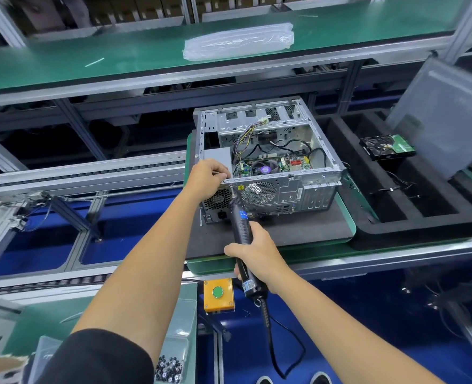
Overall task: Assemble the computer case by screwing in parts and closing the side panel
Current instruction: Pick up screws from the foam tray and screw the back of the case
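Observation:
An open computer case [271,162] lies on its side on a dark foam pad [298,231], its inside with motherboard, fan and cables facing up. My left hand [208,177] grips the case's near top edge at the left rear corner, above the power supply grille. My right hand [257,254] holds a black electric screwdriver [241,234], whose bit touches the rear panel close to the left hand. The grey side panel [445,117] leans upright at the far right, apart from the case.
A hard drive [386,148] lies in a black foam tray [423,217] to the right. A yellow box with a green button [218,295] sits at the bench edge. Clear bins with screws [169,368] stand at bottom left. A plastic bag [237,41] lies on the green upper shelf.

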